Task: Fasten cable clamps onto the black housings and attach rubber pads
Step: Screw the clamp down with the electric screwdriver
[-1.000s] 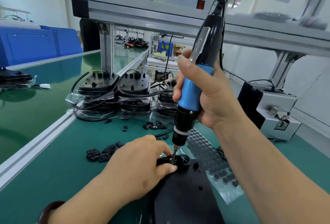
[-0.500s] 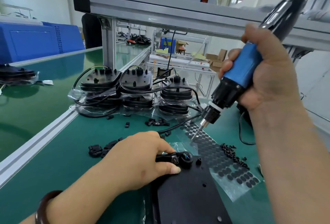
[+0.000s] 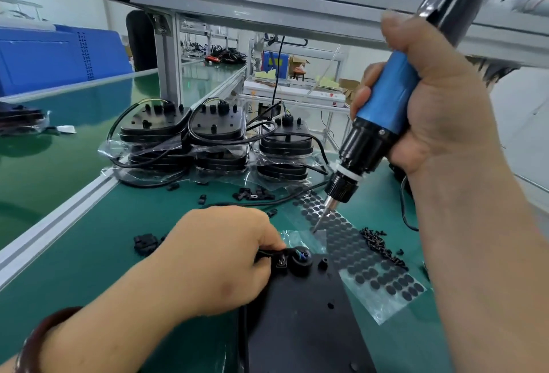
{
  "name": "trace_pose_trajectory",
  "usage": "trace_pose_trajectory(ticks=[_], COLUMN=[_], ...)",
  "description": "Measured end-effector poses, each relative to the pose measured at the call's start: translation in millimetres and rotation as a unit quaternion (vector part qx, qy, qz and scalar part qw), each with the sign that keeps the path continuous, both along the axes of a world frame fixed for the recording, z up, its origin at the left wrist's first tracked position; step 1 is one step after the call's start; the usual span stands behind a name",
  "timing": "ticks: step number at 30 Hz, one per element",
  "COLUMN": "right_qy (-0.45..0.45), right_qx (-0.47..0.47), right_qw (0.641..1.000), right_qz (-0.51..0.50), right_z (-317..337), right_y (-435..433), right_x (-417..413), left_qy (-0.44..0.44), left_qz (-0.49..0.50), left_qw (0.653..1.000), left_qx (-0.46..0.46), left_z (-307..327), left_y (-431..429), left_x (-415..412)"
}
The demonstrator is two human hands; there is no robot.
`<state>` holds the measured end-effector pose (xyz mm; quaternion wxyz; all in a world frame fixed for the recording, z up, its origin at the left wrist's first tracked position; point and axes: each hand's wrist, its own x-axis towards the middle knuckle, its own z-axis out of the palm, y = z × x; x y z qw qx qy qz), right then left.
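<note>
My left hand (image 3: 214,256) pinches the cable clamp (image 3: 280,262) on the black housing (image 3: 300,313); right hand (image 3: 439,111) grips the electric screwdriver (image 3: 383,111), bit above the rubber-pad sheet (image 3: 356,253); clamp-fastening, I judge; next needs bit squarely on the screw.

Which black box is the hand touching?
The flat black plastic housing nearest the camera, alone under the left hand, which pinches its black cable; the other housings sit stacked in clear wrap.

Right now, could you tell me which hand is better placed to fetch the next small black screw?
Probably the right hand: its blue-and-black electric screwdriver hangs near the loose black screws, while the left hand pinches the black cable.
</note>
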<state>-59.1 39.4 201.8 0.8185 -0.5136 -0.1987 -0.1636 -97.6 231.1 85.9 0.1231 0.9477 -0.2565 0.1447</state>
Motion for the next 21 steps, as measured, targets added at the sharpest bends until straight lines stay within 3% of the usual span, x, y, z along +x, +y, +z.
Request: trace_pose_trajectory(ticks=[12,17,21], right_qy=[0.003,0.014,0.031], right_qx=[-0.038,-0.03,-0.012], right_qw=[0.999,0.999,0.999], right_qz=[-0.034,-0.025,-0.009], right_z=[-6.7,-5.3,-7.3], right_y=[3.9,-2.0,-1.1], right_x=[4.1,6.2,8.8], left_qy=[-0.011,0.089,0.096], left_qz=[0.029,-0.028,-0.064], left_qw=[0.999,0.994,0.991], left_qx=[-0.011,-0.051,-0.072], left_z=[-9.3,-6.6,-5.2], left_y=[-9.0,2.0,-2.5], left_x=[-2.8,3.4,1.5])
